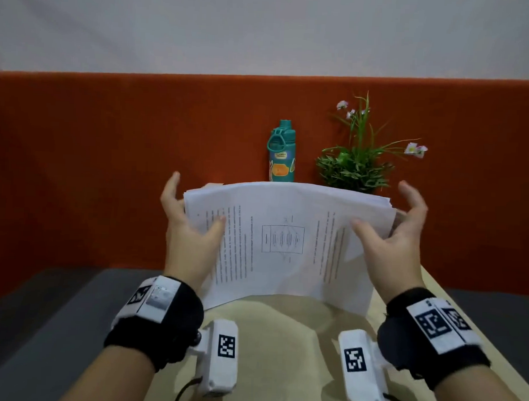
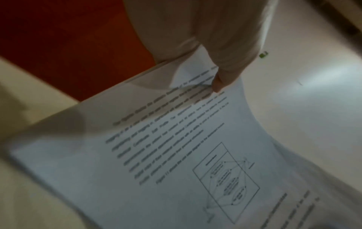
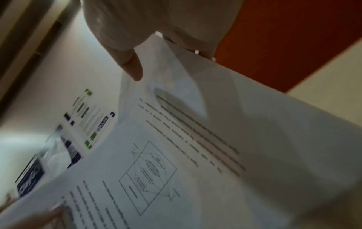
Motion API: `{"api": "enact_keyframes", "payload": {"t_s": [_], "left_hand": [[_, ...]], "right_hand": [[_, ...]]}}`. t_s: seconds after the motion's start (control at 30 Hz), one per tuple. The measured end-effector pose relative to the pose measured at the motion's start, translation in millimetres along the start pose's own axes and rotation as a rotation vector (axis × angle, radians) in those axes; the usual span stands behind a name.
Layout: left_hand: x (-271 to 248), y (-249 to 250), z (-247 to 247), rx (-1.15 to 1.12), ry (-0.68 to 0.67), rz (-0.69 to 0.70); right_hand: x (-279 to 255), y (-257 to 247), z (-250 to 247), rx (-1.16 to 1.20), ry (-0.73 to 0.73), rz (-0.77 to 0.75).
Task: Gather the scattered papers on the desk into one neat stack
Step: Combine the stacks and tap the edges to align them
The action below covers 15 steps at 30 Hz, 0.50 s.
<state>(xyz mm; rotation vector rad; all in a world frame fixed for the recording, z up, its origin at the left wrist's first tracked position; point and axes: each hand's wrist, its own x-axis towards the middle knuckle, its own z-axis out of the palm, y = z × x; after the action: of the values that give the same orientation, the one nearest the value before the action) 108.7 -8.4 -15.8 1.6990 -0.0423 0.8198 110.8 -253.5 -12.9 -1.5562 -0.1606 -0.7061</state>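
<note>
A stack of white printed papers point(image 1: 286, 240) stands bowed on its lower edge on the beige desk point(image 1: 283, 327), its top sheet showing text and a boxed diagram. My left hand point(image 1: 187, 227) grips its left side, thumb on the front sheet, fingers behind, index finger raised. My right hand point(image 1: 388, 234) grips the right side the same way. In the left wrist view the thumb point(image 2: 219, 83) presses the paper stack point(image 2: 176, 155). In the right wrist view the thumb point(image 3: 133, 69) sits at the front of the paper stack point(image 3: 215, 139), with fingers behind its edge.
A teal water bottle point(image 1: 282, 153) and a small potted plant point(image 1: 356, 167) stand at the back of the desk against an orange partition point(image 1: 108, 165). A dark grey surface point(image 1: 59, 298) lies left of the desk. The desk's right edge point(image 1: 451, 321) runs close to my right wrist.
</note>
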Motion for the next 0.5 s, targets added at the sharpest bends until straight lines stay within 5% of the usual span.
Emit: {"api": "enact_keyframes", "payload": {"t_s": [0.2,0.4,0.5], "left_hand": [[12.0,9.6,-5.5,0.381,-0.03,0.237],[10.0,10.9,-8.9,0.372,-0.036,0.218],[7.6,9.0,-8.4,0.181,-0.021,0.049]], "right_hand": [[9.0,-10.3,-3.4,-0.372,-0.081,-0.159],[13.4,-11.6,-5.3,-0.311,-0.102,-0.098],[15.6,-6.4,-5.5,-0.152,-0.06,0.004]]}}
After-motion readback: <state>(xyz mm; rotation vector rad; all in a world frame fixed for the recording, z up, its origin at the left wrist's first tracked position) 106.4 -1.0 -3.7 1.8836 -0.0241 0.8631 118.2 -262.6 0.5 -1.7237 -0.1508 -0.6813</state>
